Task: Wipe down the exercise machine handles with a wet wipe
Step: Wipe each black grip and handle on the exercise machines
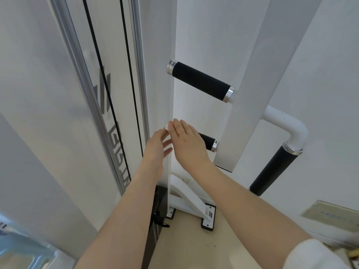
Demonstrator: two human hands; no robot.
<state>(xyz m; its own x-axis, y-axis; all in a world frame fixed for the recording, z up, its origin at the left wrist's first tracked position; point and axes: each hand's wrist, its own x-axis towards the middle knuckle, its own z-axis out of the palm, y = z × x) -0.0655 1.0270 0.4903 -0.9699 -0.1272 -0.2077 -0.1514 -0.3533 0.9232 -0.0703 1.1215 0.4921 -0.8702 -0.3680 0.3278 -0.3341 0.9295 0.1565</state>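
1. At the far left stands a pale grey panel with a silver metal rail [91, 105] running down it; two thin black cables [101, 74] hang alongside, over dark lettering that is too skewed to read.
2. The left hand [157, 146] reaches up beside the white upright post [168, 152], fingers straight and loosely spread, holding nothing that I can make out; its fingertips touch a small white wet wipe [167, 126].
3. The right hand [187, 141], with a thin gold ring [181, 133] on one finger, lies flat with straight fingers over the wipe and over the near end of the lower black foam handle with a silver end cap [208, 143]; whether the wipe touches the handle I cannot tell, since the hand covers it.
4. Above, well apart from both hands, the upper black foam handle with silver collars [201, 81] juts from the broad white frame beam [250, 84]; it is bare.
5. Below the hands, a white angled foot bracket [191, 202] sits on the beige floor [184, 245].
6. To the right, a white bent tube [287, 125] ends in a long black grip [274, 171] slanting downward; a blurred beige object lies at the far right edge.
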